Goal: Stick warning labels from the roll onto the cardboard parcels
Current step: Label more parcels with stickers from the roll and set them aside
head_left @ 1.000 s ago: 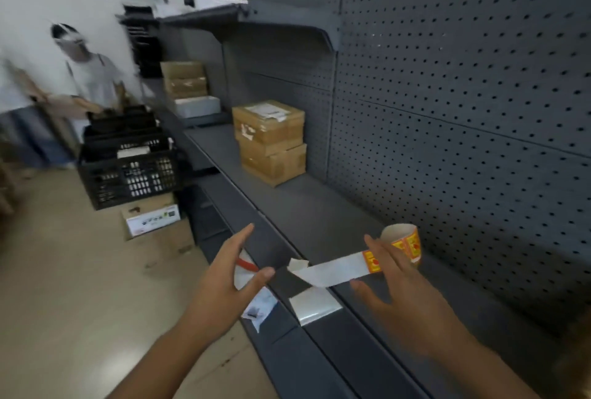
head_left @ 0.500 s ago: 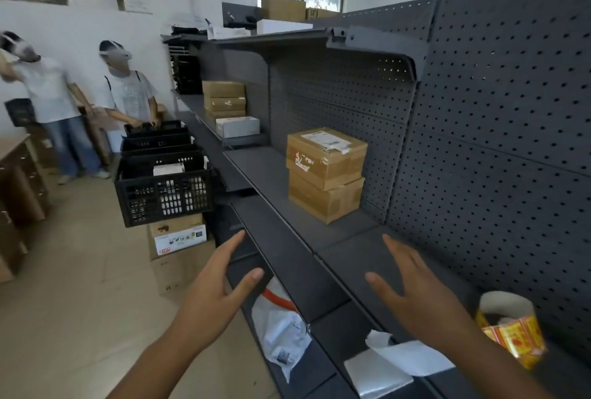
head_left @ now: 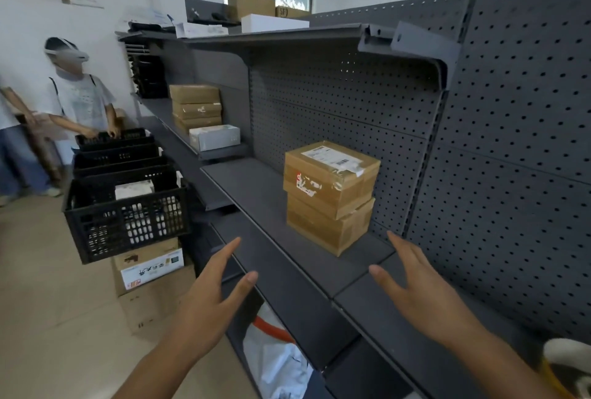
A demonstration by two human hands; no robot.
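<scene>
Label roll (head_left: 566, 360) released onto the shelf (head_left: 383, 334), left hand (head_left: 204, 299) and right hand (head_left: 425, 296), fingers wide and empty, now reach toward the 2 stacked parcels (head_left: 329, 194), likely for labelling.

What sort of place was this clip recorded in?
Most likely a parcel storeroom or small warehouse. Grey metal shelving with perforated back panels runs along the wall, taped cardboard parcels with shipping labels sit stacked on it, and black plastic crates stand in the aisle.
</scene>
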